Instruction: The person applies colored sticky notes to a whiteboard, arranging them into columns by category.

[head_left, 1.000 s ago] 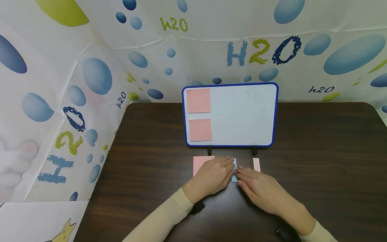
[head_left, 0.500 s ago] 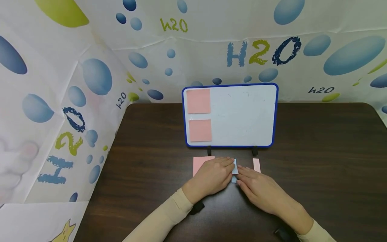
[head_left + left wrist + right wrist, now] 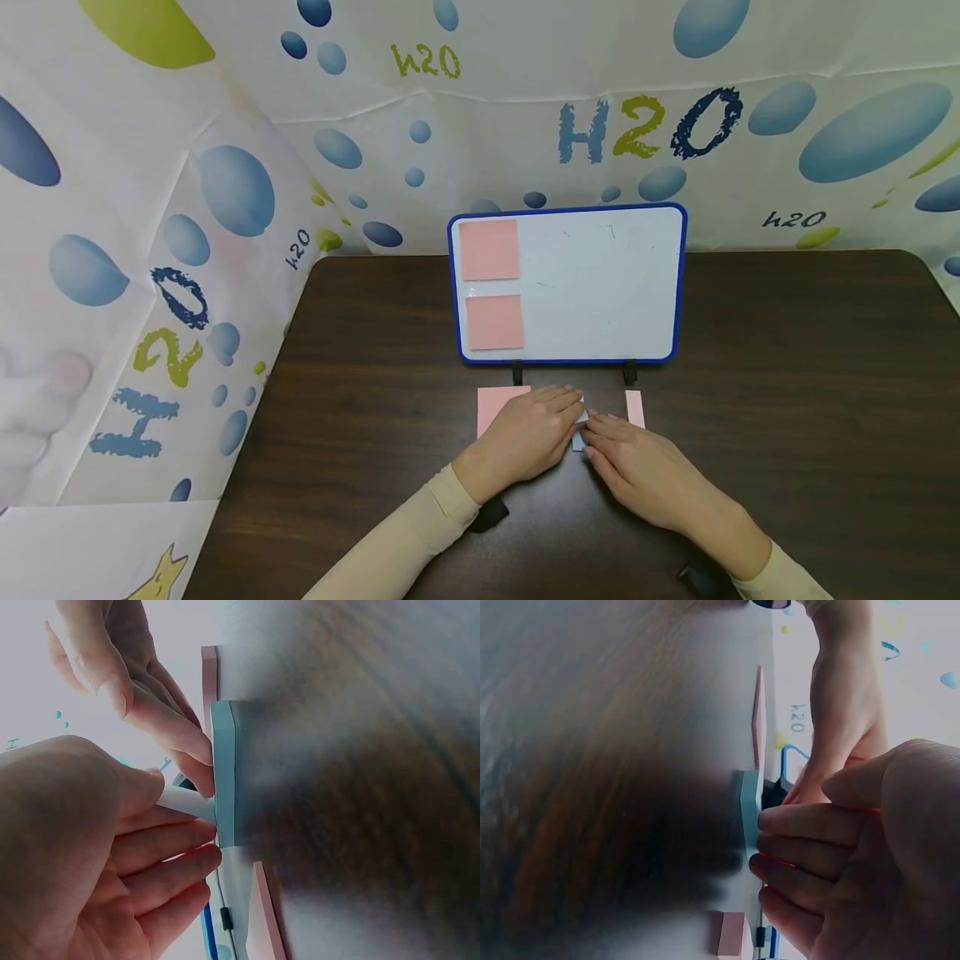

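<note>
A blue sticky-note pad point(image 3: 577, 442) lies on the table between both hands, partly hidden by them in the head view. My left hand point(image 3: 532, 433) pinches a blue note sheet point(image 3: 186, 801) that stands raised from the pad, as the left wrist view shows. The fingers of my right hand point(image 3: 645, 467) lie nearly straight, their tips at the pad and the raised sheet. A pink sticky-note pad point(image 3: 498, 406) sits left of the blue one, partly under the left hand. To the right, a narrow pink pad point(image 3: 635, 408) is beside the right fingers.
Behind the pads stands a blue-framed whiteboard point(image 3: 600, 287) on black feet. Two pink notes, an upper note point(image 3: 490, 250) and a lower note point(image 3: 495, 322), stick to its left side. The dark wooden table point(image 3: 795, 358) meets a printed wall sheet at the back.
The blue sheet's flap showed more half a second ago; the right fingertips now cover part of it. The hands have barely moved, and the head view has shifted slightly.
</note>
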Motion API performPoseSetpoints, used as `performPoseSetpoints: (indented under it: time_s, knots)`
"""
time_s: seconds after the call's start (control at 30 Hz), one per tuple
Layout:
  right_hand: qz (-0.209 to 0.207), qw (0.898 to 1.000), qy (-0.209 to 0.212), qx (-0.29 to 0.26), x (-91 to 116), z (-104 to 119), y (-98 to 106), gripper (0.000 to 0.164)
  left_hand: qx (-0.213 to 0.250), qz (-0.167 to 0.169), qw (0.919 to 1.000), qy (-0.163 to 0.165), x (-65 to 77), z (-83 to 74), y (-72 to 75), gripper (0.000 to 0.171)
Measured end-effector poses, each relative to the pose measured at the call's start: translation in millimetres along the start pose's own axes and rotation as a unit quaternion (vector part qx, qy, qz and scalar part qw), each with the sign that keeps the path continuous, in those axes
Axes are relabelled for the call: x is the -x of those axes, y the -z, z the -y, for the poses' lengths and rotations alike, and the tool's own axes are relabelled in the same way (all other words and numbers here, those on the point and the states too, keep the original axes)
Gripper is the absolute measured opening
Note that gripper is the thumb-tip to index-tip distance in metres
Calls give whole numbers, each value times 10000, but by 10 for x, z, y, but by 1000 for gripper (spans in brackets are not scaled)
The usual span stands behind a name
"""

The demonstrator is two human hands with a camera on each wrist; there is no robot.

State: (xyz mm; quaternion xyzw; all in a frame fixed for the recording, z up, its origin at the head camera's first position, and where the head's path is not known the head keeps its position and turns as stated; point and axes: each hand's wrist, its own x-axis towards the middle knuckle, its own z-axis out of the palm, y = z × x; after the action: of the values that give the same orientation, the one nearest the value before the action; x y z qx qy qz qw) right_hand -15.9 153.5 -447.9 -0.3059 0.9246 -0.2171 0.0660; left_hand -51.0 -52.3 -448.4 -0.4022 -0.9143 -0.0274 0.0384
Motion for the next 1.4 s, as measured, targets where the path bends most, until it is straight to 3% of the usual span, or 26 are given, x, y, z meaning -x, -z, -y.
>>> performPoseSetpoints:
  time_s: [0.27, 0.63, 1.0, 1.4]
  knots:
    - [-16, 10000, -45, 22, 8, 29, 15, 36, 99, -300, 9994, 104, -14, 15, -25, 33]
    - [47, 10000, -68, -3, -8, 70, 21, 36, 365, -390, 9981, 297, -2, 30, -39, 32]
    - [4, 10000, -58, 59, -3, 56, -4, 36, 428, -735, 9959, 320, -17, 39, -43, 28]
    - [99, 9999, -124, 36, -15, 58, 2, 36, 535, -791, 9951, 238, -7, 71, 17, 25]
